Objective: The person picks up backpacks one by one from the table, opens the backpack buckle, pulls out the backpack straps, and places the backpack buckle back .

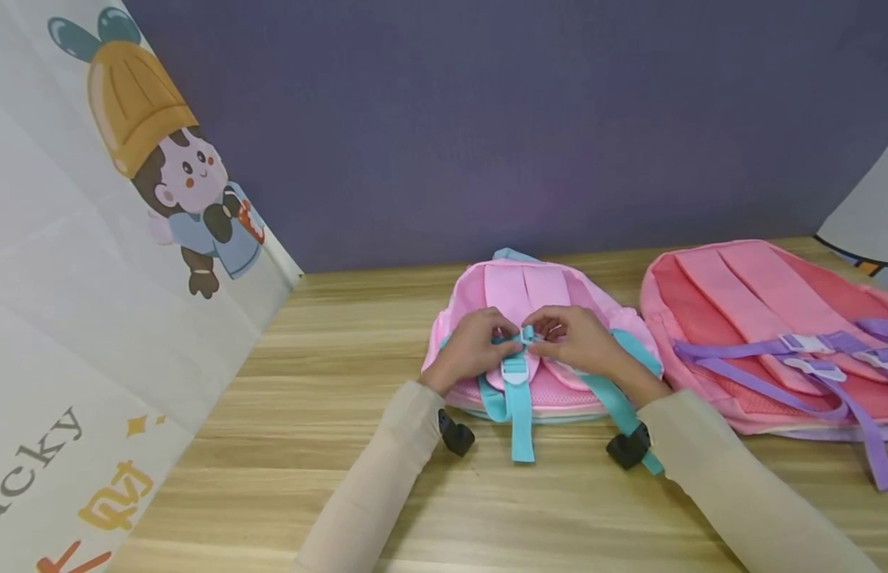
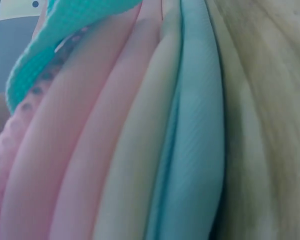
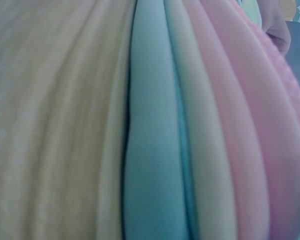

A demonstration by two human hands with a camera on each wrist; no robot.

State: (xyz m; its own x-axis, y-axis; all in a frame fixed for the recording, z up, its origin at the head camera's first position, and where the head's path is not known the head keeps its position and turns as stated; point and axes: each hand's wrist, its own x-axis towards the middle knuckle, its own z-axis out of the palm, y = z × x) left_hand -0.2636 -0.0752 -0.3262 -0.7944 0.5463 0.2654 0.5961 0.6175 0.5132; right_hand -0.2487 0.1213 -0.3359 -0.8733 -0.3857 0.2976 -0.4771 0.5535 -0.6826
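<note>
A small pink backpack (image 1: 473, 298) lies on the table with its shoulder straps facing up. Over its middle, both hands meet at a teal webbing strap with a small buckle (image 1: 527, 337). My left hand (image 1: 474, 344) pinches the strap on the buckle's left side. From the right, my right hand (image 1: 580, 342) pinches the strap at the buckle, its fingertips partly hiding it. Just below, a pale slide buckle (image 1: 515, 371) has a loose teal strap end (image 1: 521, 430) hanging over the bag's lower edge. Both wrist views show mostly the bag's layered pink, cream and blue side (image 2: 200, 125), blurred.
A larger coral-pink backpack (image 1: 691, 318) with purple straps (image 1: 745, 350) and pale buckles lies close on the right. The wooden table (image 1: 329, 382) meets a dark panel (image 1: 501, 127) behind and a white printed sheet (image 1: 72, 263) at left.
</note>
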